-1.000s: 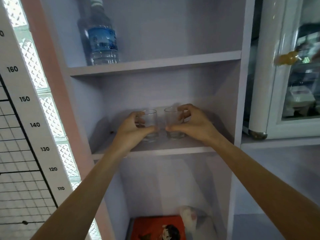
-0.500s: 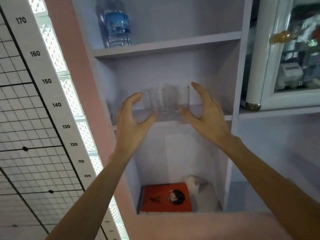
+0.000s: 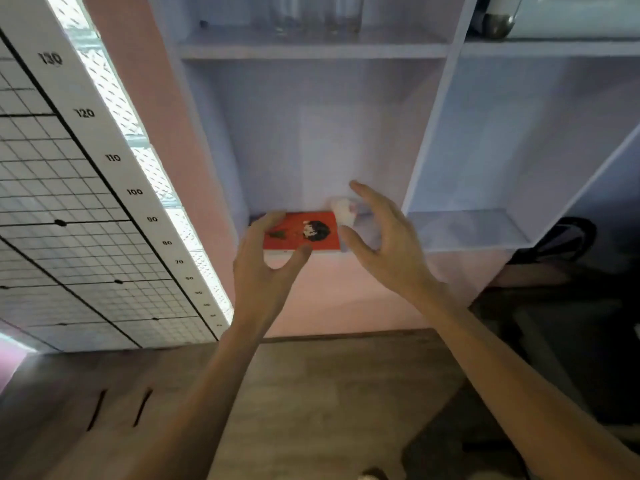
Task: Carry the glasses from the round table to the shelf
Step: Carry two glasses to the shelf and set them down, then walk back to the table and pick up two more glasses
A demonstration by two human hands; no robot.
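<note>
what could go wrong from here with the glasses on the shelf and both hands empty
The glasses stand close together on the shelf, blurred at the top of view, so their distance from its edge is unclear; a bump could make them clink or tip.
The left hand and right hand, both empty, hover before the red box and a small white thing in the lower compartment; a careless swing might knock those.

Blurred glasses (image 3: 313, 13) on the upper shelf (image 3: 311, 50), tops beyond the top edge, outlines too faint to count.
</note>
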